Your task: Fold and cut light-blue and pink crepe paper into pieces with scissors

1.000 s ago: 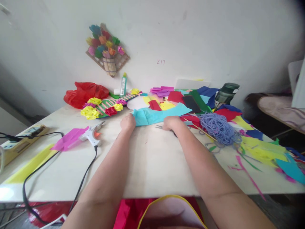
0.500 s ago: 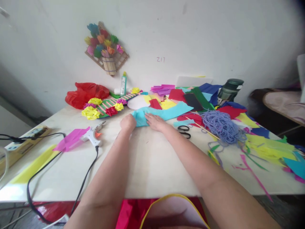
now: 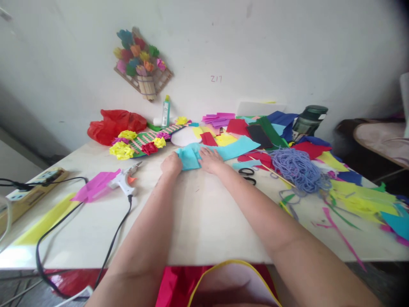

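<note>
A light-blue crepe paper strip (image 3: 238,148) lies across the middle of the table, with creases toward its left end. My left hand (image 3: 171,164) is closed at that left end, its fingertips mostly hidden. Flat on the strip, fingers spread, rests my right hand (image 3: 211,160). Just right of that hand are black-handled scissors (image 3: 246,172), partly covered by my forearm. Behind my left hand lies a green guitar-shaped craft piece (image 3: 143,143) with yellow, red and pink paper flowers.
At left are a hot glue gun (image 3: 123,181) with a trailing cord, pink paper (image 3: 96,186) and a power strip (image 3: 35,192). Purple yarn (image 3: 295,169), paper scraps (image 3: 358,196) and a dark green jar (image 3: 309,121) occupy the right. A glue bottle (image 3: 165,113) stands near the wall.
My right hand has slid slightly right along the light-blue paper, uncovering more of its creased left part. My left hand stays at the left end.
</note>
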`<state>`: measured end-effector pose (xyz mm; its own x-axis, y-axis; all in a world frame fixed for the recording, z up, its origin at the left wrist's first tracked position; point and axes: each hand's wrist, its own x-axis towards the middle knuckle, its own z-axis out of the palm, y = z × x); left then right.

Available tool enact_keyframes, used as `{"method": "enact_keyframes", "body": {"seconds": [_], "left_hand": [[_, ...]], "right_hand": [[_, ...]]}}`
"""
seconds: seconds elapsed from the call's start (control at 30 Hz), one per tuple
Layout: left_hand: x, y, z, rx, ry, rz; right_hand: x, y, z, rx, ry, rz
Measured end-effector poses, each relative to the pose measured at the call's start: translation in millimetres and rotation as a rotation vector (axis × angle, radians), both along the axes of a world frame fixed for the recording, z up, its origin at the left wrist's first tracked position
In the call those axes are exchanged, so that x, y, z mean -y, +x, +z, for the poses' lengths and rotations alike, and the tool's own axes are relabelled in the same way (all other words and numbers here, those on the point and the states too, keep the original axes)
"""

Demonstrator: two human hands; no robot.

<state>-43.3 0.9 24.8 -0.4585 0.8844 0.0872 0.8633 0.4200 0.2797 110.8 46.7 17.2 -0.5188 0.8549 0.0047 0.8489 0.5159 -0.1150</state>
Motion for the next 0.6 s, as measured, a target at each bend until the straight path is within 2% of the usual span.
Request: {"method": "enact_keyframes", "body": {"seconds": [0.13,0.37,0.47,0.6], "left_hand": [[-1.7,-5.2,-2.5,0.075,0.134,-0.073],[-3.3,-9.7,-8.0,0.104,0.435,-0.194],[-3.7,-11.4,-12.4,0.251,0.475,-0.212],[-1.9,-13.3,-13.9,0.42,0.446,-0.227]], "right_hand": [[-8.6,-6.3,-8.0,-0.039,-0.108,0.115],[-11.9,-6.2,-16.3,-0.068,-0.152,0.062],[-10.2,-6.5,-15.7,-0.042,-0.154,0.051],[-8.6,-6.2,-15.9,-0.016,-0.145,0.049]]}}
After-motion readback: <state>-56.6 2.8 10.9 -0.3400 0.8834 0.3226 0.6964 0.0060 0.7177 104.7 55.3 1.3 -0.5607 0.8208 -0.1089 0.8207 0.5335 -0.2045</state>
